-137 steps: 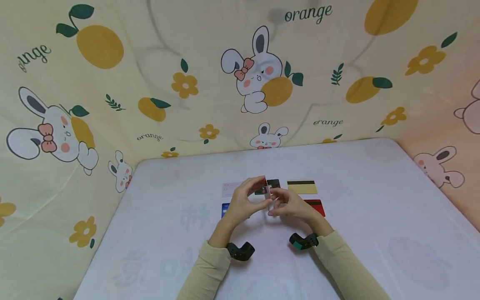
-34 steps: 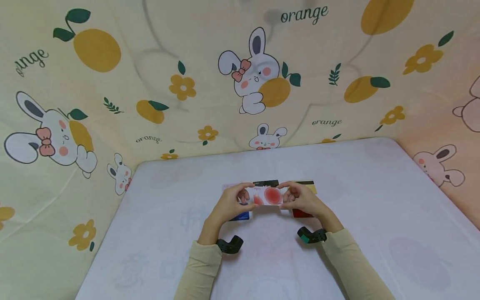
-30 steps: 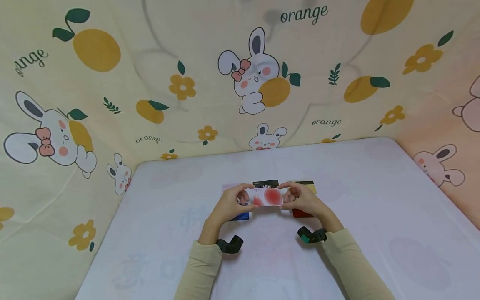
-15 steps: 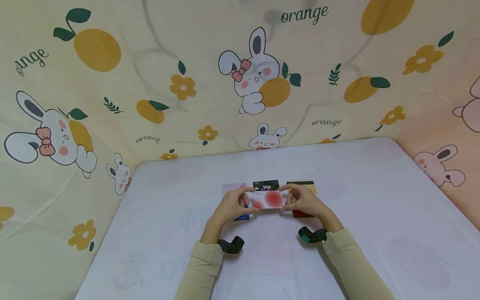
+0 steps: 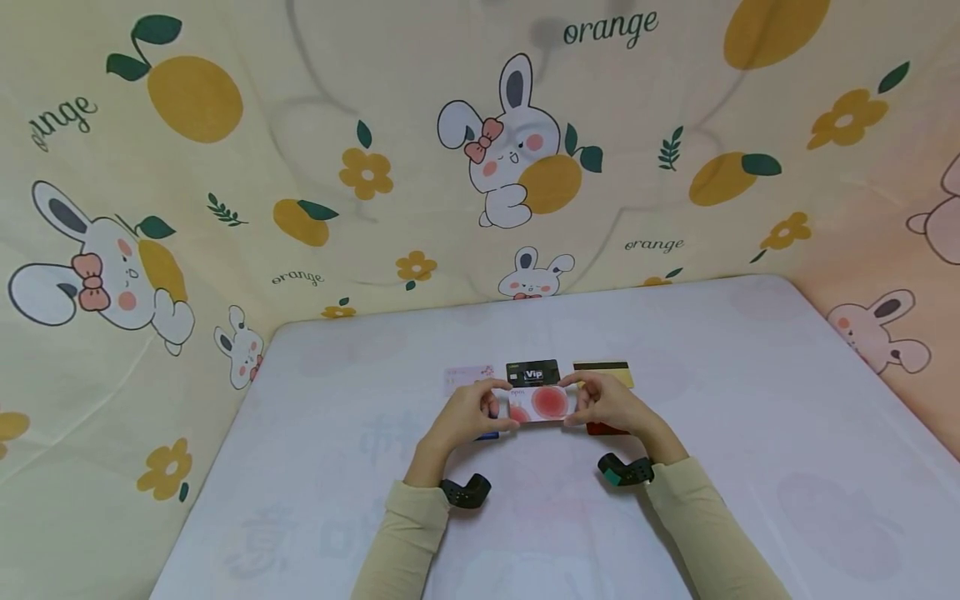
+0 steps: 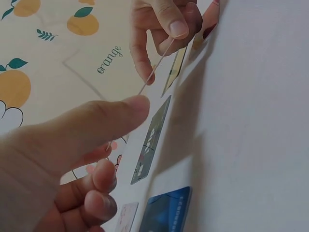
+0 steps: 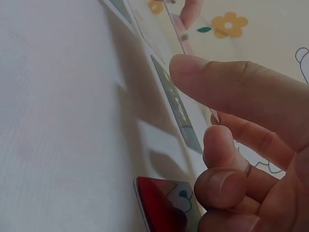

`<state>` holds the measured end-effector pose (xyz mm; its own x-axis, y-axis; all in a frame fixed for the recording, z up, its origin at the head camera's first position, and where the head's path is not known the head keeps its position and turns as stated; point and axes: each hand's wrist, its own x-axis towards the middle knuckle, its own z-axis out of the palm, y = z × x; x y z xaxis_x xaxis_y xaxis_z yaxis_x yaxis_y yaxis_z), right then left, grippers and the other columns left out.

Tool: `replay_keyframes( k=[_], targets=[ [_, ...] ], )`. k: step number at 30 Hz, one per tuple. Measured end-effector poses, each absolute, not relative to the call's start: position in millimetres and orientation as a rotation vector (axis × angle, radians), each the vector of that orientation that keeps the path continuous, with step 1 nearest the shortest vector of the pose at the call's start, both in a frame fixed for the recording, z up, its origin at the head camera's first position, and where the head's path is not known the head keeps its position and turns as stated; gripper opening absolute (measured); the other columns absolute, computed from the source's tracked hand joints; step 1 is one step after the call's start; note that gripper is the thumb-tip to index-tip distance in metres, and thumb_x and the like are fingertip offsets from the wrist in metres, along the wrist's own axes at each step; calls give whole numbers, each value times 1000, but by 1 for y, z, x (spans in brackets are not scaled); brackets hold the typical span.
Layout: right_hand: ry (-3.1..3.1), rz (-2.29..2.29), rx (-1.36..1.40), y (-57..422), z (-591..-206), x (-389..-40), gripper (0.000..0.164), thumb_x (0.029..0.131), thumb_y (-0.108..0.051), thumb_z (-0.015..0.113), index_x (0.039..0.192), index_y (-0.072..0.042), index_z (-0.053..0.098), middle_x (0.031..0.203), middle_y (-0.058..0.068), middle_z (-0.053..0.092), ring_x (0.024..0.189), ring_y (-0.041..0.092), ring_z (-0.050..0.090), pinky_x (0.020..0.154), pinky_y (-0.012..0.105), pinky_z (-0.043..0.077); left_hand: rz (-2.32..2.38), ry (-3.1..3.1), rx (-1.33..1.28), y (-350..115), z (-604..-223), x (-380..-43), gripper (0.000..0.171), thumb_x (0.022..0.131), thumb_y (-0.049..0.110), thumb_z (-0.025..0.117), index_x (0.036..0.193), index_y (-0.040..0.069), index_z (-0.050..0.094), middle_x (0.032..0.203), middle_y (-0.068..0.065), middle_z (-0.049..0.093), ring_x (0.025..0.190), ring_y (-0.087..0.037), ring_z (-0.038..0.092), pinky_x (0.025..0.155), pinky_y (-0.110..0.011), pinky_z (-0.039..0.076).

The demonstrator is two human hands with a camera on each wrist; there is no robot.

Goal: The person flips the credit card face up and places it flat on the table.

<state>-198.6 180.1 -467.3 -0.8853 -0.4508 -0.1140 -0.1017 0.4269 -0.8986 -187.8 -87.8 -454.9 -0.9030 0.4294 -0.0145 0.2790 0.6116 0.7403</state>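
A white and pink card with red circles (image 5: 538,404) is held level between two hands in the head view. My left hand (image 5: 467,412) pinches its left end between thumb and fingers. At the opposite end, my right hand (image 5: 611,402) pinches it the same way. Both wrist views show the card nearly edge-on, raised off the table. Just behind it lies a black "Vip" card (image 5: 532,373), flat on the table. My left hand partly covers a blue card (image 6: 166,212), and a red card (image 7: 157,203) lies below my right hand.
A pale pink card (image 5: 467,375) lies at the back left of the group. At the back right is a yellow card with a black stripe (image 5: 618,377). The white-covered table (image 5: 540,542) ends at a printed curtain (image 5: 405,217).
Earlier the card stood edge-on between both hands; now its printed face shows. Over the last second, both hands have brought it slightly nearer the person, uncovering more of the black card.
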Motion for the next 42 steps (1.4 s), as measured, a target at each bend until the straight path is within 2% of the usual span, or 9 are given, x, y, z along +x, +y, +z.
replay_keyframes(
  k=[8,24,42],
  targets=[
    [2388,-1377,-483,179,-469,-198,55,77,-9,79,125,3,55,66,3,56,57,7,48,55,19,41,1122,2665,630,-86,-460,-189,48,74,24,83,115,8,64,67,1,55,58,-4,42,58,-16,36],
    [2434,-1237,-354,176,-469,-199,58,75,-9,79,127,-1,57,57,-4,52,45,9,43,47,22,39,976,2686,525,-82,-463,-189,53,75,28,82,122,8,64,64,6,47,58,-5,39,55,-17,31],
    [2451,-1184,-279,171,-469,-195,57,73,-12,82,125,-5,60,58,-2,50,51,12,45,50,23,39,952,2700,554,-82,-464,-185,52,74,24,83,120,7,65,64,6,47,57,-5,39,54,-17,31]
  ],
)
